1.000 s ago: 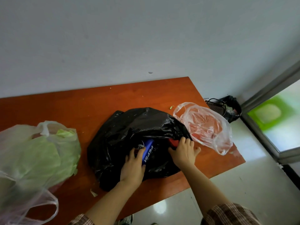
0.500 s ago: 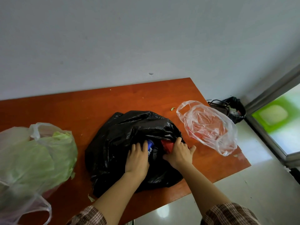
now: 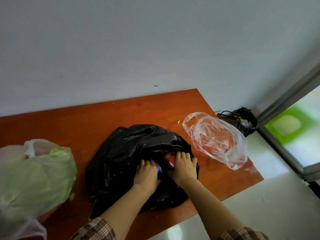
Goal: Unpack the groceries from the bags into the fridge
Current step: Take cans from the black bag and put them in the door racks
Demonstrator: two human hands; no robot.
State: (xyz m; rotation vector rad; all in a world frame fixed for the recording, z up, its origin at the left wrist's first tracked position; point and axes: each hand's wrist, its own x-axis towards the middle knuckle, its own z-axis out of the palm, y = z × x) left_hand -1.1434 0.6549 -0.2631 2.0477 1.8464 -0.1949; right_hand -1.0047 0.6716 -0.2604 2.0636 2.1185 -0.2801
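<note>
A crumpled black plastic bag [image 3: 124, 156] lies in the middle of the orange-brown table [image 3: 107, 118]. Both my hands are inside its opening. My left hand [image 3: 147, 172] curls over a blue Pepsi can [image 3: 159, 170], of which only a sliver shows. My right hand [image 3: 184, 166] grips a red can [image 3: 169, 159] just beside it. The cans lie close together, mostly hidden by my fingers and the bag. No fridge is in view.
A translucent bag with green cabbage [image 3: 34, 175] sits at the table's left edge. A nearly empty clear bag [image 3: 216, 139] lies at the right end. On the floor beyond stands a black-lined bin [image 3: 245, 122]. A window frame [image 3: 284, 153] is at the right.
My left hand slid forward over the blue can, covering its label. My right hand closed round the red can. Both hands moved deeper into the black bag.
</note>
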